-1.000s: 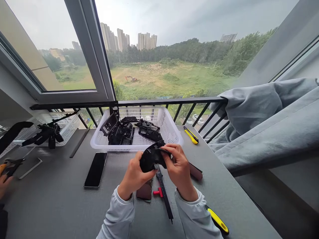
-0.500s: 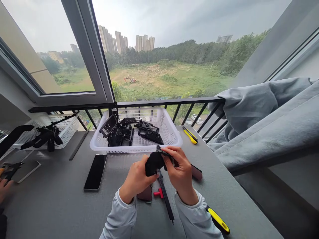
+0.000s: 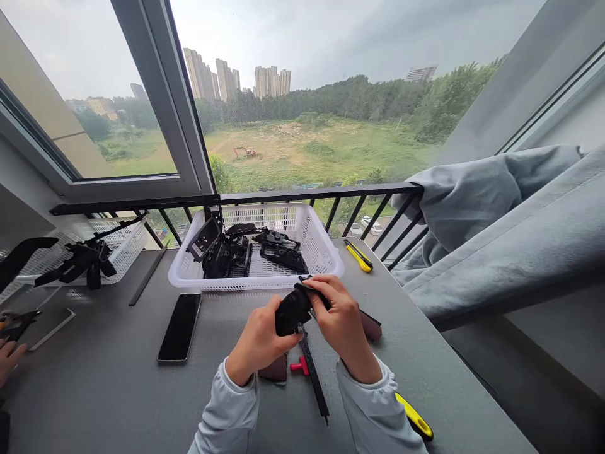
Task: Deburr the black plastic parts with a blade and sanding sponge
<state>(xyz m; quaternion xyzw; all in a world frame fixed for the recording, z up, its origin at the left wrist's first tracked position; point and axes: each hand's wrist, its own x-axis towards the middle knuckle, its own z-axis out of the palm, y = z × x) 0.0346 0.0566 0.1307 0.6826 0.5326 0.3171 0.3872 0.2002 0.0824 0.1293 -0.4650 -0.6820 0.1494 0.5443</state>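
Note:
Both hands hold a black plastic part (image 3: pixel 289 314) above the table, just in front of the white basket. My left hand (image 3: pixel 259 334) grips its left side, thumb below and fingers behind. My right hand (image 3: pixel 338 315) is closed at the part's upper right edge, where a small dark piece shows at the fingertips; whether it is separate I cannot tell. Under the hands lie a long black bar (image 3: pixel 316 384) and a red T-shaped piece (image 3: pixel 299 366). A brownish sandpaper-like piece (image 3: pixel 275 371) rests beside them, and a similar brown piece (image 3: pixel 371 326) is right of my right wrist.
The white basket (image 3: pixel 255 283) contains several black plastic parts. Around it are a phone (image 3: pixel 179 328), a yellow utility knife (image 3: pixel 359 256), a yellow-and-black handle (image 3: pixel 414 417) and a thin dark strip (image 3: pixel 149 274). Another person's hand (image 3: pixel 8 359) works at far left near a second basket (image 3: pixel 127 252).
The black part has turned a little in my hands, showing a shinier, curved face. My right fingers have shifted slightly along its upper edge.

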